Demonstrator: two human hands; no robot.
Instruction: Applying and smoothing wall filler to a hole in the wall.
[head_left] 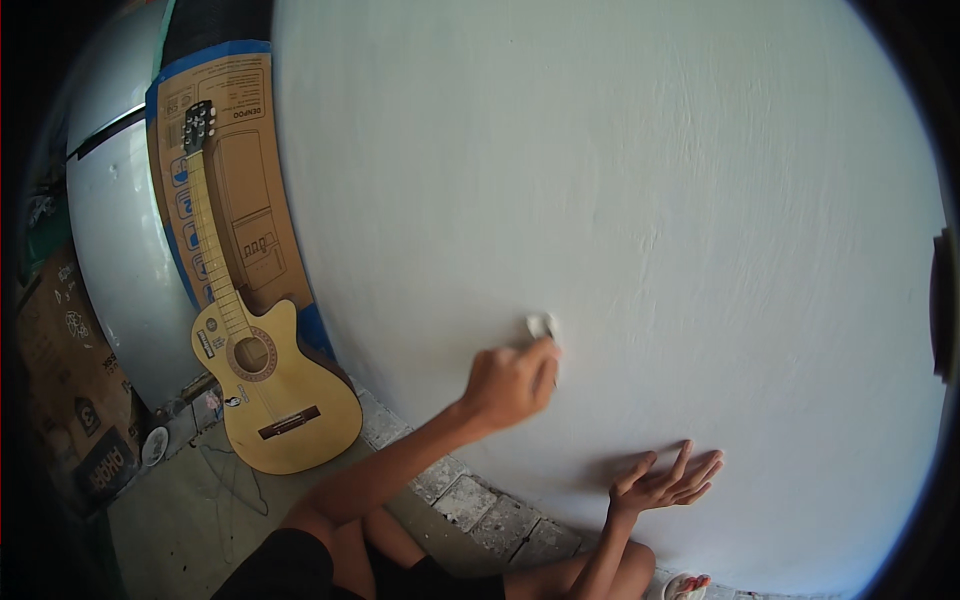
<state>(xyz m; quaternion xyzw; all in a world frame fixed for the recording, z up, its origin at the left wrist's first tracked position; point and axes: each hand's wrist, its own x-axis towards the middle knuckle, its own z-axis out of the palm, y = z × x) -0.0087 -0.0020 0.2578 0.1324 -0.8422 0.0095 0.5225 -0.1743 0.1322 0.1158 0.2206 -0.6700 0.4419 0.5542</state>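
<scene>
The left hand [512, 385], just below and right of the view's centre, is closed in a fist around a small whitish tool [541, 325]. The tool sticks out at about one o'clock from the knuckles, up against the pale wall [620, 200]; its exact kind is too small to tell. At four o'clock from the left hand, the right hand [665, 485] is open and holds nothing, its fingers spread close to the wall; whether the palm presses on it I cannot tell. Straight down at six o'clock from the right hand is a whitish object with red on it [688, 586], cut off by the lower edge. At nine o'clock from the left hand stands a yellow guitar [300, 385], its neck leaning on blue-edged cardboard [240, 180]. Worn tiles [465, 500] line the wall's foot.
</scene>
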